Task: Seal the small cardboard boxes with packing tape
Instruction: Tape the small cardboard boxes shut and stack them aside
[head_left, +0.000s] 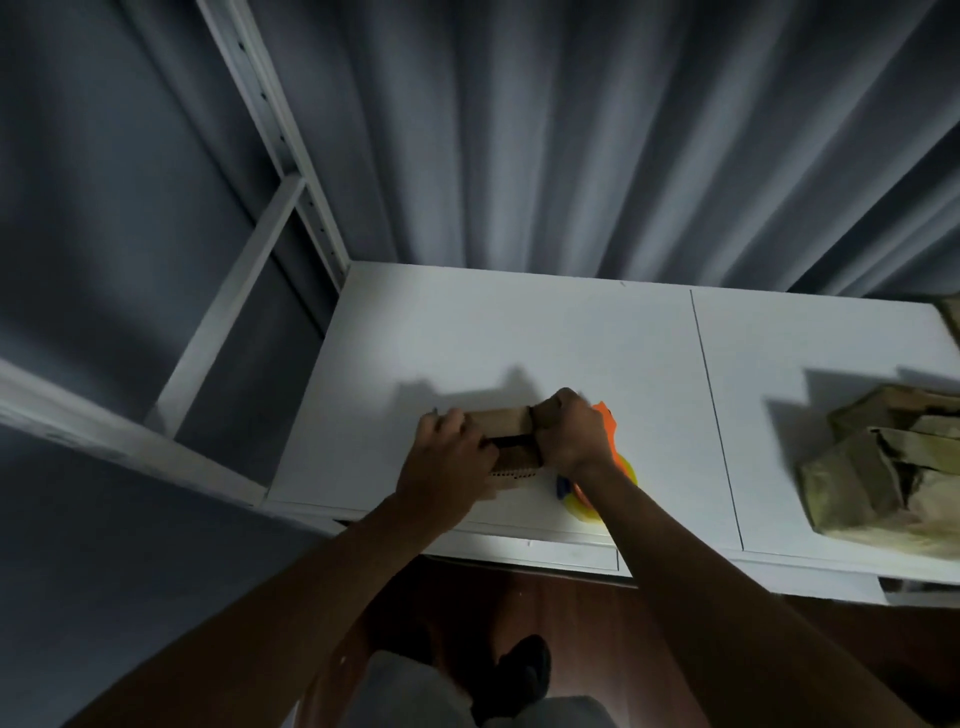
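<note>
Brown cardboard fills both grips: a small cardboard box (511, 441) sits just below the centre of the frame, near the front edge of the white desk (519, 332). The left hand (449, 462) wraps the box's left end, fingers curled over its top and far side, so that grip is clamped on the box. The right hand (569, 434) closes over the right end, knuckles up, fingers folded down onto the top flap; that grip too is clamped on the box. Both forearms reach up from the bottom of the frame and converge on it, wrists bent slightly inward.

Between the hands the box shows a dark slot along the top where the flaps meet, and a row of small perforations along its near lower edge. I cannot tell whether any tape lies on it.

Just right of the box, partly under the right wrist, lies an orange and yellow tape dispenser (618, 457) with a blue part. At the right edge of the frame sits a heap of cardboard boxes (883, 467), blurred. Grey curtains (571, 130) hang behind the desk.
</note>
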